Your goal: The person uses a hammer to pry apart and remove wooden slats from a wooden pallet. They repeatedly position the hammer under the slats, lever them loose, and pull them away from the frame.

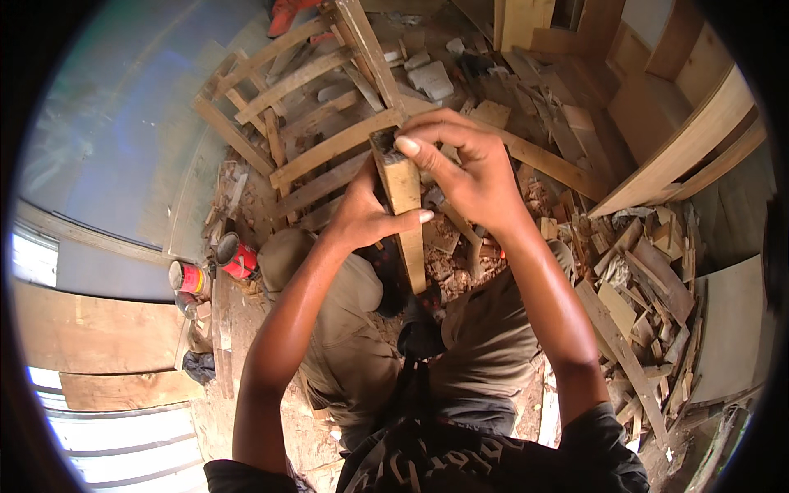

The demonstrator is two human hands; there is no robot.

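Between my legs stands a thick, pale wooden bar (404, 187) with a dark, rough-looking far end. It tilts, its lower end reaching down toward the debris on the floor. My left hand (366, 212) is closed around its left side, thumb laid across the face turned to me. At the top end is my right hand (467, 164), thumb and forefinger drawn together against the dark part. Whatever sits between those fingertips is too small or hidden to name. Just beyond both hands lies a wooden slatted frame (329, 152).
Red paint cans (236, 256) stand at the left. A heap of wood offcuts (649, 287) fills the right side, below a large curved wooden panel (682, 148). Wood chips (448, 283) and a pale broken chunk (431, 80) litter the floor. A grey-blue wall (123, 148) rises at the left.
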